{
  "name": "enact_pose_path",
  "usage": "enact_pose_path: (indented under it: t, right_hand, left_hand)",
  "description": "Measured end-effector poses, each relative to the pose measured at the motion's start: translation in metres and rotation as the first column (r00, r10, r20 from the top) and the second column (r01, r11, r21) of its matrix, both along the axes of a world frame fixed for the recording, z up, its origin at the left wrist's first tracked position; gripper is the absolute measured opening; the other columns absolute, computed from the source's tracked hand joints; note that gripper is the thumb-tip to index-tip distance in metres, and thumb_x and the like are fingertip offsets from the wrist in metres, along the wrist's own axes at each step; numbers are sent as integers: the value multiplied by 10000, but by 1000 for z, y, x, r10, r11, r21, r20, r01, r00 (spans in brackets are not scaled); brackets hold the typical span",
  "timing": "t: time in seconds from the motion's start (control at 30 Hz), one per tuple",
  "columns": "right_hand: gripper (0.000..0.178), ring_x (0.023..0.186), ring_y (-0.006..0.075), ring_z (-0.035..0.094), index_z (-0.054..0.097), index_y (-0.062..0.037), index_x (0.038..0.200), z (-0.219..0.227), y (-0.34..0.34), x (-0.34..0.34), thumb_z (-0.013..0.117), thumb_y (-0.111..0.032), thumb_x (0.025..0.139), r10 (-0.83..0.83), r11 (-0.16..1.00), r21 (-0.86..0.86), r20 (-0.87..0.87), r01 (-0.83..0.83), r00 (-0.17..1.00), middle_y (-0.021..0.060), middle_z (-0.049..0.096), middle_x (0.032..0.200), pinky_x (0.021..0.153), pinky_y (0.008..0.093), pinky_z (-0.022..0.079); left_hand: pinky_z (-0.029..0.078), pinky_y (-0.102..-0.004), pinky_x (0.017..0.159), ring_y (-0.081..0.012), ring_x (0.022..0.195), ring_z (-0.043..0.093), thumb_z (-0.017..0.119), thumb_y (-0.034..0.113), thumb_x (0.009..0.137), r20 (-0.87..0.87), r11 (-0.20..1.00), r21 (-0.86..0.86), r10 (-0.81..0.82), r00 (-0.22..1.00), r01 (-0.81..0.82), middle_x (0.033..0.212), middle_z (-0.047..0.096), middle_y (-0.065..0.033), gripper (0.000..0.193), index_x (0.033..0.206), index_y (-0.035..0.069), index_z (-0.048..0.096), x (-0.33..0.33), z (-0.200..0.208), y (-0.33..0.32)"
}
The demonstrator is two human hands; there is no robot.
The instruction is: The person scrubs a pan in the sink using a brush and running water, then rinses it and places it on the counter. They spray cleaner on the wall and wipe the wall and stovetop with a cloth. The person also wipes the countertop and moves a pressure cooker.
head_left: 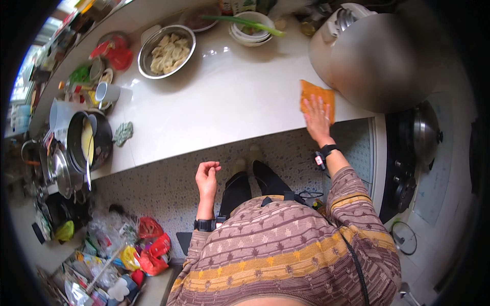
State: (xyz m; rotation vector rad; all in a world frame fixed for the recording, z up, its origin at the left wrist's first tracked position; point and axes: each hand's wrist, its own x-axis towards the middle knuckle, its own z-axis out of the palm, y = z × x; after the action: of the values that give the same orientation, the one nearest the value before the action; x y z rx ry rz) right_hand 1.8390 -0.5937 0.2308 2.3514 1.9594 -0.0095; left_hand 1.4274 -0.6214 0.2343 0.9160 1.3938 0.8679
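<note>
My right hand (318, 121) lies flat on an orange cloth (310, 90) with its fingers stretched out. The cloth is spread on the white countertop (224, 102) near its front edge, beside a large pale appliance (321, 48). Much of that appliance is hidden by a blur. My left hand (206, 176) hangs in front of the counter, above the floor. Its fingers are curled in toward the thumb, with nothing visible in them. A steel bowl of dumplings (170, 53) stands toward the back of the counter.
Stacked white bowls (250, 35) with a green onion (245, 22) across them stand at the back. On the left are a crumpled green-grey cloth (123, 133), a white mug (107, 93) and a dark pot (102, 140) with a spoon. Bags (153, 252) crowd the lower left; a stove (400, 168) is right.
</note>
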Motion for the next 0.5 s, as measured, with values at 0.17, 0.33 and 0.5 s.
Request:
enact_pose_path:
  t: [0.17, 0.33, 0.5]
  right_hand:
    - [516, 1379, 309, 112, 314, -201, 1402, -9, 2, 39, 442, -288, 910, -15, 991, 132, -117, 30, 993, 97, 165, 1493, 1100, 483, 105]
    - [538, 1366, 329, 150, 310, -75, 1384, -19, 100, 27, 465, -246, 898, 219, 959, 240, -290, -151, 932, 130, 203, 1476, 1108, 419, 139]
    - [522, 1347, 348, 188, 334, -46, 1359, -48, 233, 29, 445, -228, 883, -75, 891, 394, -359, 224, 930, 176, 233, 1452, 1101, 440, 160]
  left_hand:
    - [485, -270, 764, -159, 794, 625, 431, -59, 862, -61, 998, 14, -65, 996, 66, 924, 634, -127, 131, 923, -15, 538, 0, 3, -2]
    - [483, -265, 756, -152, 791, 620, 427, -56, 857, -105, 993, -40, -118, 987, 114, 901, 628, -110, 131, 910, -16, 539, 10, 1, -3]
    - [498, -262, 730, -150, 791, 638, 448, -51, 834, -140, 980, 47, -186, 973, 194, 851, 646, -97, 136, 890, -23, 568, 18, -1, -16]
